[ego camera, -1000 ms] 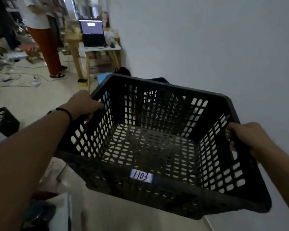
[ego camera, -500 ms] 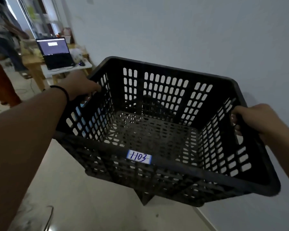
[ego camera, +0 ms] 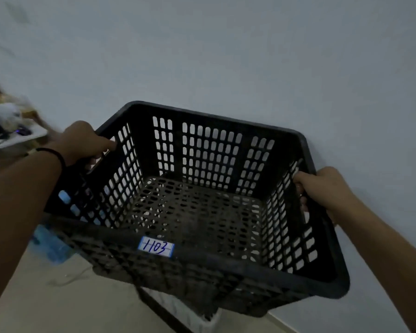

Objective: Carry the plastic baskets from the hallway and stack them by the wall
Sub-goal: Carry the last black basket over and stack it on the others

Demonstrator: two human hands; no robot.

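Note:
I hold a black plastic basket (ego camera: pixel 209 116) with slotted walls in the air, close to a pale wall (ego camera: pixel 226 56). It is empty and tilted a little toward me. A white label reading 1103 (ego camera: pixel 156 246) sits on its near rim. My left hand (ego camera: pixel 87 143) grips the handle slot on the left side; a black band circles that wrist. My right hand (ego camera: pixel 322 188) grips the right rim. Below the basket, part of another basket (ego camera: pixel 178 311) shows on the floor against the wall, mostly hidden.
A blurred table with clutter (ego camera: pixel 12 131) stands at the left edge. A blue object (ego camera: pixel 51 243) lies on the pale floor (ego camera: pixel 70 304) under the basket's left side. The wall's baseboard (ego camera: pixel 281 323) runs at the lower right.
The view has swung right toward the wall. The laptop table and the standing person have slid out at the left. The basket stays in both hands, now facing the wall squarely.

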